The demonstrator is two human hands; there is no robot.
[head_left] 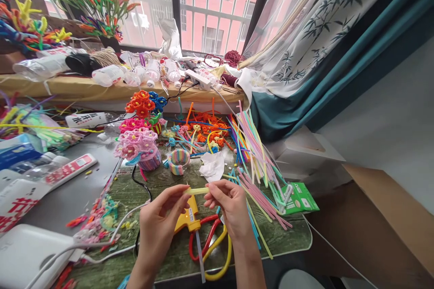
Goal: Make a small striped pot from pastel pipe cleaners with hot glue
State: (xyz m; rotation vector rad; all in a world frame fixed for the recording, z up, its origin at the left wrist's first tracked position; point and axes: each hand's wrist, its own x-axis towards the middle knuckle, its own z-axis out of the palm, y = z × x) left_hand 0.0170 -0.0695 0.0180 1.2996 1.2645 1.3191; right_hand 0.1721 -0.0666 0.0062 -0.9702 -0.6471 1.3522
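Note:
A short pale yellow strip is stretched level between my two hands above the table. My left hand pinches its left end between thumb and fingertips. The right end is pinched by my right hand. Below the hands lie a yellow glue gun with a clear glue stick in its back, and scissors with red and yellow handles. A striped pastel ring and a crumpled white tissue sit just beyond my hands.
Pipe cleaners spread over the table's right side near a green packet. Flower bunches stand at the back left. White cables and a white box-shaped device are at the left. Bottles line the sill.

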